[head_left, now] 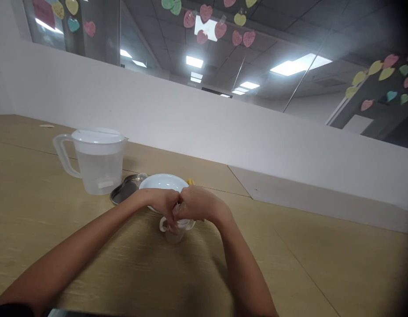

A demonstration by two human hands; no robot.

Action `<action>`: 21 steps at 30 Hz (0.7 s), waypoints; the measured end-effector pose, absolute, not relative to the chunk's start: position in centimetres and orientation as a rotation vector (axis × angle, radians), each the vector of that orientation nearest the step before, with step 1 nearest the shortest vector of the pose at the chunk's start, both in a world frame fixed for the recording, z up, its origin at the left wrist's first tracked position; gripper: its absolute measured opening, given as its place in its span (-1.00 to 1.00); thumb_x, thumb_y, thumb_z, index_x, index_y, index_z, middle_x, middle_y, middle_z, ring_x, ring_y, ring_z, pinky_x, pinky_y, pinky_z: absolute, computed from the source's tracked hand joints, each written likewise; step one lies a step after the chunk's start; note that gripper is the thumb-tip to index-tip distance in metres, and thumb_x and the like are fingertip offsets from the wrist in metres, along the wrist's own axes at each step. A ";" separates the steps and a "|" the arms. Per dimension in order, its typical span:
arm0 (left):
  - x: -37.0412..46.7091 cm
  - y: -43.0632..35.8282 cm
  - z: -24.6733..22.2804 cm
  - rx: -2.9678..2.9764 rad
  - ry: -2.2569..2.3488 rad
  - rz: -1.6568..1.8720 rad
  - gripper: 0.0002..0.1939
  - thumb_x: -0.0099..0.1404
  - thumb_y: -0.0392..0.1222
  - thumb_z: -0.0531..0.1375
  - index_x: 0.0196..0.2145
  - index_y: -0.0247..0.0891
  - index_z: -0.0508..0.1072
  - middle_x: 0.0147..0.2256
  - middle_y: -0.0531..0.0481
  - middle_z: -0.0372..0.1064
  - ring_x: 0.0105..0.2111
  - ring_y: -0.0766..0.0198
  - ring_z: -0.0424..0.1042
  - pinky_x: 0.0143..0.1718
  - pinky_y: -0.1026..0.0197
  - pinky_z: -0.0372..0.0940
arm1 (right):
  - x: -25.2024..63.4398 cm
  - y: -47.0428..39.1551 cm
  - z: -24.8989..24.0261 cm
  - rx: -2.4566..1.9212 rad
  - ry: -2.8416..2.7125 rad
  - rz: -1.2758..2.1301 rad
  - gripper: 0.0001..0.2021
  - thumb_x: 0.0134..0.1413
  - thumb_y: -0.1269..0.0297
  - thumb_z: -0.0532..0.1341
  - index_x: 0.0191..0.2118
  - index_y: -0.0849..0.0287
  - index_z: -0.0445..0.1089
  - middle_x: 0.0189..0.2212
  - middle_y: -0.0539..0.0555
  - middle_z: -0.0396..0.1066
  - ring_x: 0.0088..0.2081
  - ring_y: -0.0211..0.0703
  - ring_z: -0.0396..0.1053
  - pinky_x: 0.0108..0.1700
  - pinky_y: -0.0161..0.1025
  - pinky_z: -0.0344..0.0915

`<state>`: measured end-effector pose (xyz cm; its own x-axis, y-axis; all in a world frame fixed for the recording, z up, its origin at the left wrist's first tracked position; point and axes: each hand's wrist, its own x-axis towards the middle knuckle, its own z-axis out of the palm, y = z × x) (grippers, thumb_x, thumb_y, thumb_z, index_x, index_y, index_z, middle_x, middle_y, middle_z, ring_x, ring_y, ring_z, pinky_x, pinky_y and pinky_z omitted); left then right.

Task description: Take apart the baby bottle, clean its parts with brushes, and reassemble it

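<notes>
A small clear cup with two handles (174,236) stands on the table in front of a white bowl (162,179). Above the cup, my left hand (162,203) has its fingers bent down around the rim. My right hand (200,203) meets it there, its fingers curled together over the cup's right side. Something clear shows between the two hands, too hidden to name. The hands cover the bowl's near right edge.
A lidded clear pitcher (100,169) stands at the left on the wooden table (131,273). Between pitcher and bowl lies a metal kidney-shaped tray (124,189). A small yellow item (190,181) shows behind the right hand. A white wall (190,119) rises behind the table.
</notes>
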<state>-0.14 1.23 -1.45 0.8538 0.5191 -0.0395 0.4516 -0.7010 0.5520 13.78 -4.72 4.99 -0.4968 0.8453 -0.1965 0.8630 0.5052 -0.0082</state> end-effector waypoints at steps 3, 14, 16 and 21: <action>-0.1 1.2 -1.4 2.425 0.644 0.140 -0.60 -0.15 -0.08 0.38 -0.31 -0.25 0.50 -0.33 0.07 0.48 -0.23 0.20 0.41 -0.27 0.31 0.23 | 14.2 -4.5 5.0 1.399 2.582 -0.187 -0.72 -0.25 0.19 0.33 -0.33 0.22 0.49 -0.51 0.03 0.44 -0.53 -0.26 0.33 -0.60 -0.39 0.06; 0.5 1.1 -1.1 2.441 0.647 0.131 -0.70 -0.16 -0.10 0.37 -0.44 -0.28 0.48 -0.39 0.08 0.47 -0.34 0.23 0.41 -0.34 0.30 0.21 | 13.7 -5.0 5.1 1.444 2.557 0.011 -0.69 -0.20 0.10 0.33 -0.31 0.20 0.51 -0.45 0.08 0.47 -0.44 -0.16 0.38 -0.54 -0.35 0.06; 0.4 0.7 -0.8 2.469 0.682 0.123 -0.67 -0.15 -0.07 0.37 -0.40 -0.26 0.49 -0.36 0.07 0.47 -0.32 0.22 0.41 -0.33 0.31 0.22 | 13.7 -4.8 5.0 1.468 2.533 -0.010 -0.65 -0.23 0.08 0.34 -0.30 0.20 0.51 -0.45 0.08 0.47 -0.43 -0.16 0.38 -0.53 -0.35 0.08; -1.3 0.1 2.0 2.550 0.911 -0.055 -0.38 -0.19 -0.03 0.36 -0.11 -0.18 0.42 -0.19 0.03 0.44 -0.29 0.22 0.41 -0.33 0.31 0.24 | 14.0 -4.4 4.9 1.452 2.564 -0.044 -0.65 -0.21 0.13 0.33 -0.24 0.18 0.48 -0.46 0.05 0.47 -0.45 -0.20 0.39 -0.49 -0.38 0.12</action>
